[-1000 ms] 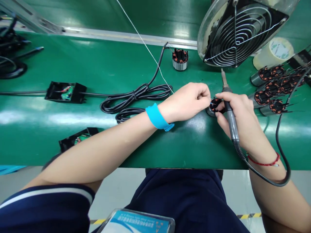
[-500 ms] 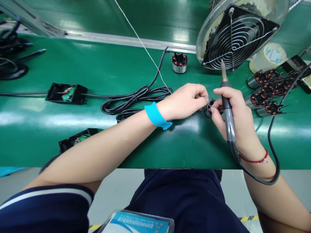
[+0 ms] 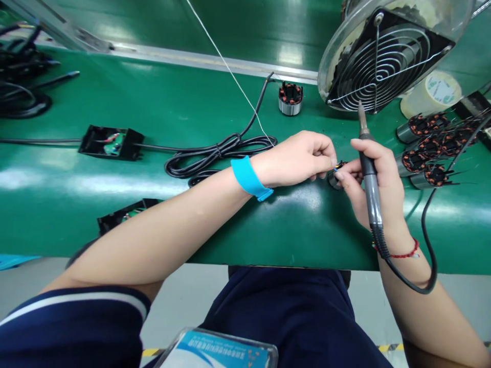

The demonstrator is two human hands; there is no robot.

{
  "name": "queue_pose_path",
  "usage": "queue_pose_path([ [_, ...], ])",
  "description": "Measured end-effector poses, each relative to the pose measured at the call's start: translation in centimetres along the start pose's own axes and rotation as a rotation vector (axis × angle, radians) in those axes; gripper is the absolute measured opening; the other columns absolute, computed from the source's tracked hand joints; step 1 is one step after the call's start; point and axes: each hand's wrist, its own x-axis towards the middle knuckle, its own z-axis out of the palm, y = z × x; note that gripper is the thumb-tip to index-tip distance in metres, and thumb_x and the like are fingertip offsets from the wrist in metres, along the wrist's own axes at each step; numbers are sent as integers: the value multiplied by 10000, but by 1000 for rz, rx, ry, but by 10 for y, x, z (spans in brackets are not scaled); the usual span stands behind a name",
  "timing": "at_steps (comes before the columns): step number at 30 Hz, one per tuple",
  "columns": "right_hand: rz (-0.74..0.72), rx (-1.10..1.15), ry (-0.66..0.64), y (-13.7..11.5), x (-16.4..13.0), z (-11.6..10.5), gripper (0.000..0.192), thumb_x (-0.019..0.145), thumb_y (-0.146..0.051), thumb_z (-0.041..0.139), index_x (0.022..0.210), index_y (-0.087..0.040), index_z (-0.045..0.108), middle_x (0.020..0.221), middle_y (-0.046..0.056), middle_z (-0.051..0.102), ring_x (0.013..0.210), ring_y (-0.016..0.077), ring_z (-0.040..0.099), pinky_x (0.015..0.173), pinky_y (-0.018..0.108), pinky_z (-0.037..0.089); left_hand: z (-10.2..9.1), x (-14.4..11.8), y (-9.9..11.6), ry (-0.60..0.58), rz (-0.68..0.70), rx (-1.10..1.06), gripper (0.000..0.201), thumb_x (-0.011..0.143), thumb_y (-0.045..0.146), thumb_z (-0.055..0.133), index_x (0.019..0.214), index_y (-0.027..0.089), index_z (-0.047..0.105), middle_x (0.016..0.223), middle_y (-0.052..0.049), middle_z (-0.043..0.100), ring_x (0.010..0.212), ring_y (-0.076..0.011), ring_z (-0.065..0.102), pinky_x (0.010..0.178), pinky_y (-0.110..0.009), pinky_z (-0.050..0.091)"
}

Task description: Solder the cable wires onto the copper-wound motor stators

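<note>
The left hand [image 3: 297, 158] pinched fine leads at a small stator [image 3: 335, 178] that sat on the bench [image 3: 153, 102], mostly hidden between both hands. The right hand [image 3: 374, 176] steadied the stator with its fingertips while gripping a soldering iron [image 3: 369, 174], tip up. The stator looked light and rigid, its thin windings fragile, best held by the metal shell. More stators [image 3: 429, 148] lay just right, a fan [image 3: 383, 56] behind.
</note>
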Motion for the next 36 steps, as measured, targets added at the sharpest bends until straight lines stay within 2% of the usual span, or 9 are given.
queue_pose_path([
  [5,-31,-30,-10,1,-7,-2,522,870,-248,657,1347,-311,455,979,8,659,840,193,671,797,402,584,-1,0,1,13,-14,2,158,849,51,547,712,127,565,618,15,582,550,-59,526,567,-192,446],
  [12,-30,-74,56,-2,-8,2,458,889,-250,644,1309,-335,482,890,-12,674,763,190,669,781,403,597,-2,-1,2,-4,-10,26,162,855,51,550,714,129,565,616,14,584,546,-55,523,556,-180,433],
  [19,10,-13,123,-6,-10,9,471,892,-245,646,1324,-331,481,965,-11,701,725,158,681,802,391,599,-1,0,-2,-46,-1,-16,150,860,63,545,728,131,569,622,16,587,560,-59,538,578,-186,452],
  [24,-67,-87,213,-1,-6,1,411,887,-227,634,1280,-300,537,980,17,694,838,199,691,850,427,580,-6,1,-2,-116,-10,21,111,862,103,558,762,126,598,660,3,617,596,-67,563,610,-193,461],
  [26,-72,-147,172,6,-2,-3,407,887,-212,609,1281,-287,535,1047,40,701,975,232,685,947,481,542,-8,0,-2,-149,-17,73,87,848,111,576,774,127,619,678,1,632,617,-75,578,622,-196,458],
  [29,-8,-114,-11,16,2,-6,410,893,-206,569,1291,-293,519,1117,37,715,1077,233,672,987,486,521,-11,0,-1,-168,-26,124,95,841,112,582,762,132,629,686,0,646,644,-83,593,641,-198,456],
  [31,47,-33,-47,19,3,-6,395,890,-210,570,1271,-300,526,1060,16,723,1001,201,692,906,415,562,-12,-1,-1,-164,-20,134,114,847,108,577,749,134,629,674,-2,648,638,-82,586,638,-196,448],
  [33,87,61,-28,21,2,-5,389,879,-232,606,1254,-299,527,976,-3,714,911,176,698,820,357,585,-12,0,-2,-138,-10,121,118,847,106,582,742,134,627,654,-2,639,613,-78,571,621,-195,438],
  [36,116,205,-6,22,0,-4,428,861,-276,668,1259,-292,512,891,-19,686,836,173,698,763,347,602,-12,0,-3,-95,-11,68,93,832,91,602,751,132,622,644,1,623,592,-75,560,609,-199,438],
])
